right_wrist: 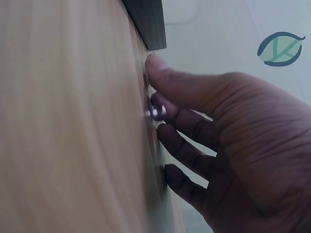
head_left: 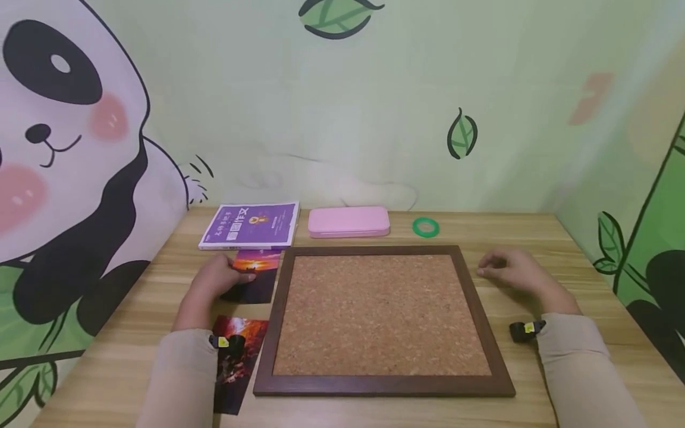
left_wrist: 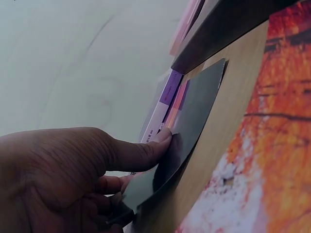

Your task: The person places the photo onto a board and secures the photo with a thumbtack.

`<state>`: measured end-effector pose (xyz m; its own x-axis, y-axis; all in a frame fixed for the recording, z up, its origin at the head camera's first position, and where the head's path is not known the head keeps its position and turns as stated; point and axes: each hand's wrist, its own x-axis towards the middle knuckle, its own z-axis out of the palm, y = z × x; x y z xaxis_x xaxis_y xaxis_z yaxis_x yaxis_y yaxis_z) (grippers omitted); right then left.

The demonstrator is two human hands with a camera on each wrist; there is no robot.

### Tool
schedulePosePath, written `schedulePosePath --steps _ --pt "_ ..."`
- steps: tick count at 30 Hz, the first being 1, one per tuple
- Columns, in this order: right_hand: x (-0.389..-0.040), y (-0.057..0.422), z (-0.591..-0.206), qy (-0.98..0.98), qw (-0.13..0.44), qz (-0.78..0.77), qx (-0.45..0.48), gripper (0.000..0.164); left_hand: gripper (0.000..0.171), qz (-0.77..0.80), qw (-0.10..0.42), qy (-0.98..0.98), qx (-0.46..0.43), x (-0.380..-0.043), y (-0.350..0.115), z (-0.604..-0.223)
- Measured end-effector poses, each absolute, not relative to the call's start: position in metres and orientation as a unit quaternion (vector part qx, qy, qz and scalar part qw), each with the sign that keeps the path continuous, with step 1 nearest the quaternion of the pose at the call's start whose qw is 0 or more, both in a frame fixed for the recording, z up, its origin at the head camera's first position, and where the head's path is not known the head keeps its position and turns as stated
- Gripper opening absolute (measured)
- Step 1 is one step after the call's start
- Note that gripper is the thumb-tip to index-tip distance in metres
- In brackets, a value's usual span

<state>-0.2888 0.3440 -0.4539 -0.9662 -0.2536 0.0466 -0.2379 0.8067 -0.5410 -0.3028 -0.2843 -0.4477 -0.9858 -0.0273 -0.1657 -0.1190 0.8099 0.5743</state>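
Note:
My left hand (head_left: 216, 278) pinches the left edge of a sunset photo (head_left: 259, 291), which lies left of a brown-framed corkboard (head_left: 374, 315). In the left wrist view the thumb presses on the photo's dark part (left_wrist: 197, 107), fingers go beneath, and the near corner bends up. A second photo (head_left: 233, 383), red and orange, lies nearer, partly under the left wrist. Right of the board, my right hand (head_left: 516, 270) hovers low over or touches the table, fingers loosely bent. A small shiny round thing (right_wrist: 158, 112) shows by its fingertips; the thumb stands apart from it.
Behind the board stand a purple book (head_left: 251, 226), a pink case (head_left: 349, 222) and a green tape ring (head_left: 426, 227) along the back of the wooden table (head_left: 535, 232). The wall with a painted panda (head_left: 123, 172) rises directly behind the table.

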Motion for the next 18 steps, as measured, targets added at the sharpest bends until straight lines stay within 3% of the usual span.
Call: schedulePosePath --steps 13,18 --pt "-0.293 0.334 -0.457 0.95 -0.015 -0.275 -0.149 0.012 0.046 0.447 0.141 0.881 -0.063 -0.3 -0.303 -0.439" --pt "-0.293 0.33 -0.457 0.95 -0.023 -0.269 -0.158 0.01 0.04 0.468 0.114 0.874 -0.055 -0.296 -0.304 -0.43"
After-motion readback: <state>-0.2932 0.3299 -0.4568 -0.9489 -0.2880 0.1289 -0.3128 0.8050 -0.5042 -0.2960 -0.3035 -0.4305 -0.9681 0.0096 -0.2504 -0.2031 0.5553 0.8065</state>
